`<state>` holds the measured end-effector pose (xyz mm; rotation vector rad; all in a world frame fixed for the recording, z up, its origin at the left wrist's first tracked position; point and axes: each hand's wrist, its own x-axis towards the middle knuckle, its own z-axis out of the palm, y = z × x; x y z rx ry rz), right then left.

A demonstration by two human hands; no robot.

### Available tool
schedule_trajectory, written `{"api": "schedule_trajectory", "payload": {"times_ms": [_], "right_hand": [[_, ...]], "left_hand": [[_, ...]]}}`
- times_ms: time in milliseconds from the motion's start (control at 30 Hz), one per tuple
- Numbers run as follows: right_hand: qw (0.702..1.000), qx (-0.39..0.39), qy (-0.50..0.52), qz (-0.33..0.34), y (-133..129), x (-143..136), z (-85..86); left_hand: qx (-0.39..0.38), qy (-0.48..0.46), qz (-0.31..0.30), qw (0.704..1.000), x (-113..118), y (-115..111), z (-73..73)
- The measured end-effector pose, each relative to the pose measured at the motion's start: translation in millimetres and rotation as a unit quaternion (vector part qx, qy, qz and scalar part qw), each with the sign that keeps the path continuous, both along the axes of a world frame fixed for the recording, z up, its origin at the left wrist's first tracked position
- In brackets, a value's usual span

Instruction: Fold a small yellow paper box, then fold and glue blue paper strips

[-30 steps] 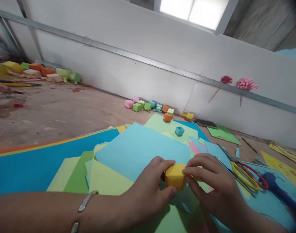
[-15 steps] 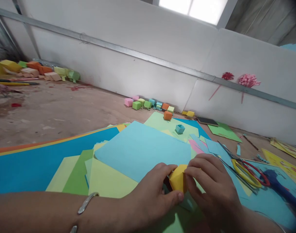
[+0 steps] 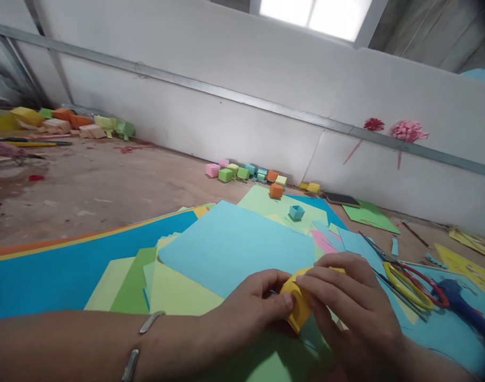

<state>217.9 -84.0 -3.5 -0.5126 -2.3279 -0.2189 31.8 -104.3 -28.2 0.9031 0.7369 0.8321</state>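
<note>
The left hand (image 3: 252,305) and right hand (image 3: 356,305) grasp a folded yellow paper piece (image 3: 299,307) between them, above the spread paper sheets (image 3: 238,249), where an open-topped blue paper box (image 3: 296,213) shows no visible contents.

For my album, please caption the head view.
Two hands shape yellow paper beside scissors and colored sheets.

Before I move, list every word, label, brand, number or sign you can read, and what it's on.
Readable text: none.
Two yellow printed sheets at far right: markings too small and blurred to read.
Scissors: no brand readable.
Black slab by the wall: no lettering readable.
Yellow paper in the left hand and right hand: no text visible.
</note>
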Motion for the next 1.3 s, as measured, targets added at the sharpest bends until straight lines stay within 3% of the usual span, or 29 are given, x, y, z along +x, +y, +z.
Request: {"api": "schedule_trajectory", "payload": {"times_ms": [133, 300, 500, 633, 700, 767, 833, 900, 1133, 1300], "right_hand": [[0.999, -0.001, -0.049, -0.005, 1.9, 2.8, 3.9], [0.997, 0.062, -0.048, -0.021, 1.0, 6.9, 0.8], [0.995, 0.071, -0.064, -0.015, 0.9, 12.2, 3.5], [0.997, 0.035, -0.074, -0.009, 1.6, 12.8, 3.3], [0.997, 0.021, -0.080, -0.004, 0.3, 11.9, 1.7], [0.996, 0.008, -0.086, 0.001, -1.8, 11.1, -0.4], [0.996, -0.007, -0.091, 0.010, -3.8, 11.0, -2.4], [0.996, -0.017, -0.092, 0.010, -4.3, 11.8, -3.9], [0.997, -0.033, -0.075, -0.008, 6.7, 14.7, -7.5], [0.996, -0.008, -0.088, 0.000, 2.1, 7.3, -5.5]], "left_hand": [[-0.024, -0.046, 0.025, 0.998, -1.0, 0.0, -1.2], [-0.035, -0.070, -0.008, 0.997, -1.6, 0.3, -4.1], [-0.008, -0.032, -0.037, 0.999, -1.8, 0.5, -2.2], [0.060, 0.059, -0.058, 0.995, -1.1, 0.1, 1.0], [0.165, 0.141, -0.026, 0.976, -2.3, 0.0, 2.1], [0.281, 0.216, 0.017, 0.935, -4.3, -0.1, 2.4], [0.346, 0.263, 0.038, 0.900, -6.0, -0.4, 1.9], [0.350, 0.290, 0.038, 0.890, -6.8, -0.7, 0.3], [0.318, 0.304, 0.046, 0.897, -6.2, 2.5, -5.0], [0.392, 0.346, 0.015, 0.853, -4.9, -4.5, 6.4]]}}
